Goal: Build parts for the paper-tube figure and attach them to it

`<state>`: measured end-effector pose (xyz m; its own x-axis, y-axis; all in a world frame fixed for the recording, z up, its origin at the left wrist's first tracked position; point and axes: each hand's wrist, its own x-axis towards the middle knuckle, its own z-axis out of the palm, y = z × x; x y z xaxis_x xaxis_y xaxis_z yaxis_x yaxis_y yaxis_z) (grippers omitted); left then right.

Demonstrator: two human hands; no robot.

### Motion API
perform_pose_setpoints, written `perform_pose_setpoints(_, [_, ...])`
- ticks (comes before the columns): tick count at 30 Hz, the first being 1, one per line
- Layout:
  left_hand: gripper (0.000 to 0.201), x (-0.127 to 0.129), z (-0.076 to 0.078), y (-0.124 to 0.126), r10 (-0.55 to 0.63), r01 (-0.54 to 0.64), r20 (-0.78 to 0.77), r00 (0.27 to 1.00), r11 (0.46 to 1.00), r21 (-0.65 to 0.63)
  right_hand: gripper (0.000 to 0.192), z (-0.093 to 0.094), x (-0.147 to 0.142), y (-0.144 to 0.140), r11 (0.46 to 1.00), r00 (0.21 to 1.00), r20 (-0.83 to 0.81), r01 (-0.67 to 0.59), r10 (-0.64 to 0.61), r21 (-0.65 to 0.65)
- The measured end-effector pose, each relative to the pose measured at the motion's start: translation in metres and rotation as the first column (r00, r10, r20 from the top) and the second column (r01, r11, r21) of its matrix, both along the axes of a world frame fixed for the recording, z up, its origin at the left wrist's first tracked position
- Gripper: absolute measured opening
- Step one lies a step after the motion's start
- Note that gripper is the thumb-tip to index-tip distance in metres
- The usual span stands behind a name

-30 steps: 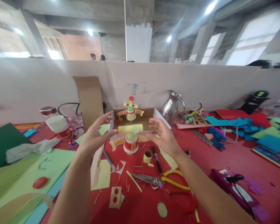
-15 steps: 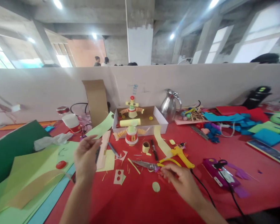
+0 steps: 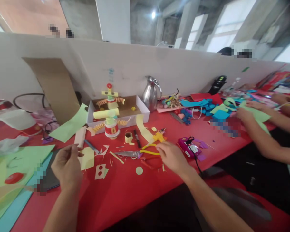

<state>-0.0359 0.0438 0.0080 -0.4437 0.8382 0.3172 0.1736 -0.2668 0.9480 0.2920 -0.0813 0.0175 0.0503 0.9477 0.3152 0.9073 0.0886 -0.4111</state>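
My left hand (image 3: 69, 166) is raised over the left part of the red table, fingertips pinched together. Whatever lies between them, if anything, is too small to make out. My right hand (image 3: 172, 158) is closed around the handle of a yellow glue gun (image 3: 159, 136), hiding most of that handle. Just left of it lie yellow-handled scissors (image 3: 129, 154) and a red-handled tool (image 3: 149, 163). Beyond stands a paper-cup figure (image 3: 111, 128) with folded-paper arms, and a similar smaller figure (image 3: 112, 102) is in a shallow white box (image 3: 137, 117).
A steel jug (image 3: 149, 93) stands beside the box. Paper scraps, a light green disc (image 3: 139, 170) and a pen (image 3: 137, 138) lie in front. A purple corded device (image 3: 188, 149) is at right. A co-worker's hands (image 3: 246, 112) hold green paper further right.
The view has turned to the right, bringing a co-worker's arms into sight. My right hand has moved from beside the scissors onto the glue gun's handle. My left hand stays pinched.
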Motion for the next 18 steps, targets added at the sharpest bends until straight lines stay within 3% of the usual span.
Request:
perform_pose_setpoints(2, [0.015, -0.001, 0.0, -0.001, 0.008, -0.008, -0.017, 1.0, 0.999, 0.036, 0.023, 0.01, 0.013, 0.015, 0.998, 0.988, 0.143, 0.064, -0.061, -0.017])
perform_pose_setpoints(5, [0.017, -0.002, -0.003, -0.002, -0.018, 0.02, -0.042, 0.999, 0.999, 0.05, 0.021, 0.019, 0.016, 0.045, 0.997, 0.978, 0.21, 0.027, -0.012, -0.071])
perform_pose_setpoints(11, [0.019, -0.003, -0.005, -0.003, -0.005, 0.005, -0.05, 0.999, 1.0, 0.006, 0.033, 0.01, -0.016, 0.112, 0.975, 0.918, 0.335, -0.177, 0.212, -0.133])
perform_pose_setpoints(18, [0.022, -0.003, -0.001, -0.007, -0.009, 0.008, 0.025, 1.0, 1.0, 0.021, 0.023, -0.005, -0.021, 0.151, 0.856, 0.707, 0.501, -0.491, 0.5, -0.162])
